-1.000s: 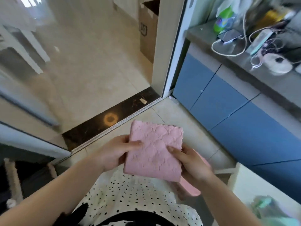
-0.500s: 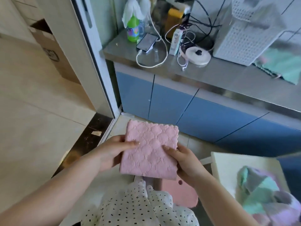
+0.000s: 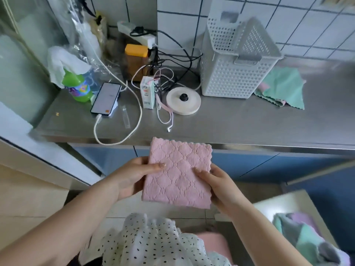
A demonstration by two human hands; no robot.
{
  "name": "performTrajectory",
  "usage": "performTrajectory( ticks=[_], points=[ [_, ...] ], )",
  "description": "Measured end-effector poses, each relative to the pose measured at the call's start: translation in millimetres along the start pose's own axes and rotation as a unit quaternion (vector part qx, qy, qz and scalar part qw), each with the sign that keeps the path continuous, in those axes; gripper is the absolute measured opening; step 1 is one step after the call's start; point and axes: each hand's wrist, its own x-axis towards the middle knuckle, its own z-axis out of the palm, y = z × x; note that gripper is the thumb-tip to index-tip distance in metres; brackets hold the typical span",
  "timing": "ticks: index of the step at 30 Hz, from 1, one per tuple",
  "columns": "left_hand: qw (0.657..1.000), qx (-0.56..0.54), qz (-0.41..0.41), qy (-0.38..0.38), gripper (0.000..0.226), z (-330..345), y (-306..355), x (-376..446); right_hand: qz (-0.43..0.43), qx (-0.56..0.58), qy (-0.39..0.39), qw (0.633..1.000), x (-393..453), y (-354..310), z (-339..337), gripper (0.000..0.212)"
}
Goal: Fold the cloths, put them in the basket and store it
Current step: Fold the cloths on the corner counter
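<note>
Steel surface (image 3: 240,123) ahead; your left hand (image 3: 132,177) and right hand (image 3: 217,187) are pinching the folded cloth (image 3: 178,173). Keep edges square while lowering into the basket (image 3: 236,60).

Pink cloth (image 3: 178,173), quilted diamond texture, scalloped edges, folded to a neat square, held flat in the air just in front of the counter edge. White perforated basket (image 3: 233,60) upright on the counter at 1 o'clock from it. Green cloth (image 3: 282,87) lying rumpled, touching the basket's right side. More cloths (image 3: 305,235) heaped at 4 o'clock, unfolded.
</note>
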Motion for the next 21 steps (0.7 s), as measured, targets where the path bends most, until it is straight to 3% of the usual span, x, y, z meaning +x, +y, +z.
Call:
performTrajectory(
  ticks=[9,12,18,21],
  points=[
    [0.994,0.076,0.036,-0.065,0.037,33.4,118.8,104.8,-0.083,0.059,0.064,0.993,71.5,-97.5,-23.7,0.043],
    [0.989,0.117,0.050,-0.077,0.039,44.5,159.6,131.7,-0.106,0.063,0.077,0.989,85.8,-133.2,-30.9,0.039],
    [0.984,0.134,0.065,-0.097,0.018,77.4,222.5,162.0,-0.140,0.039,0.110,0.983,101.8,-201.6,-48.0,0.022],
    [0.983,0.131,0.077,-0.100,0.038,96.4,251.7,173.5,-0.165,0.013,0.110,0.980,108.5,-238.3,-60.2,0.020]
  ],
)
